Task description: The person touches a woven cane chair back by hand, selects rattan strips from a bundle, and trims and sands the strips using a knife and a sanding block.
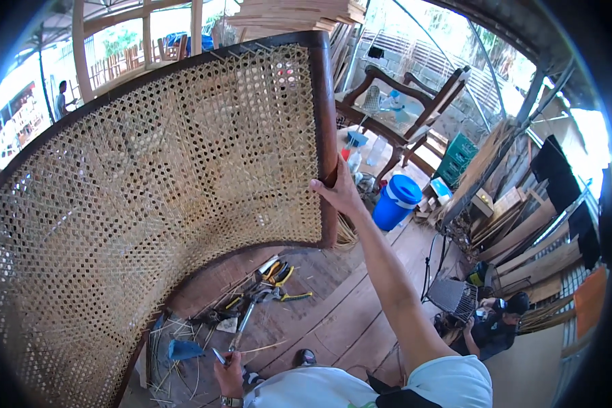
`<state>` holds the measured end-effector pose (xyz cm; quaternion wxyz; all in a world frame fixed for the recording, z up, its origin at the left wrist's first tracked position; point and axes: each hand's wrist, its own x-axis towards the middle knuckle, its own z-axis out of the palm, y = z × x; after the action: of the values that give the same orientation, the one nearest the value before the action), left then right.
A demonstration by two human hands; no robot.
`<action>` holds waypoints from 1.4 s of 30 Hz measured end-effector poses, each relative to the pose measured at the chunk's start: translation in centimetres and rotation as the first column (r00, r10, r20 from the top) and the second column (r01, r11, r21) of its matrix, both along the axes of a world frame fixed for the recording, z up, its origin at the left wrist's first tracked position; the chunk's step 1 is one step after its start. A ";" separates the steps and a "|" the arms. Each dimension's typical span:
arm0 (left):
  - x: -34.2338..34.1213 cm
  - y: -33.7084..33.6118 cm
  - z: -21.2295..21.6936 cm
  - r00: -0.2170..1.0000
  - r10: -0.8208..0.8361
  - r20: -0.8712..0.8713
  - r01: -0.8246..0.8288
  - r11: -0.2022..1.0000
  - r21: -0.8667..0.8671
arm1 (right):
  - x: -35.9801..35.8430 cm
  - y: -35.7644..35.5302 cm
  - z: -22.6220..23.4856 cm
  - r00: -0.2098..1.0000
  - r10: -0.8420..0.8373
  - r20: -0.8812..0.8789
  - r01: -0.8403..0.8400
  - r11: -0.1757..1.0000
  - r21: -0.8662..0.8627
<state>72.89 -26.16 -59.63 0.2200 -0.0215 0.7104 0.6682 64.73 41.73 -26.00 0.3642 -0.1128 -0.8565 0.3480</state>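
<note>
A large curved cane-webbing panel in a dark wooden frame fills the left and middle. My right hand, arm stretched out, is closed around the brown right-hand frame post, its thumb over the inner edge beside the weave. Loose cane ends stick out along the frame. Low in the view, my left hand, with a watch at its wrist, is closed on a slim, pale-tipped tool; its exact kind is unclear. Yellow-handled pliers and other hand tools lie on the wooden surface beyond that hand.
Cane offcuts and a blue scrap lie near my left hand. A blue cooler, a wooden armchair and a green crate stand beyond. Another person sits at the lower right; wood planks lean behind.
</note>
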 end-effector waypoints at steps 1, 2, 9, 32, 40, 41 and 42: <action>0.5 0.4 0.8 1.000 -0.008 0.011 0.008 0.999 -0.036 | 0.4 0.4 0.6 1.000 -0.021 0.004 0.021 0.997 0.069; 1.0 0.4 1.6 1.000 -0.013 0.010 0.013 0.999 -0.033 | 0.5 1.2 1.7 1.000 -0.026 0.003 0.026 0.997 0.072; 0.2 -1.5 2.2 0.999 0.040 0.020 -0.040 0.999 -0.016 | -9.1 3.1 12.6 0.998 0.015 -0.059 -0.009 0.994 0.112; -3.9 -36.4 8.3 0.713 0.466 -0.524 -0.633 0.750 -0.193 | -19.4 -18.6 10.6 0.955 -0.215 -0.203 0.235 0.969 0.080; -9.6 -55.7 26.3 0.321 0.296 -0.899 -0.894 0.407 -0.185 | -15.6 -28.8 14.5 0.915 -0.355 -0.193 0.380 0.918 0.111; -11.0 -57.9 28.2 0.169 0.115 -0.979 -0.930 0.347 -0.119 | -14.9 -29.5 14.6 0.906 -0.380 -0.186 0.404 0.908 0.114; -12.1 -59.4 30.7 0.158 0.111 -0.981 -0.930 0.350 -0.110 | -14.3 -30.2 14.8 0.897 -0.404 -0.181 0.427 0.897 0.116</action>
<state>60.80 -85.56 -28.88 -0.4974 -0.0493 0.8308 0.2449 50.44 11.58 -11.24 0.5020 -0.2386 -0.8061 0.2031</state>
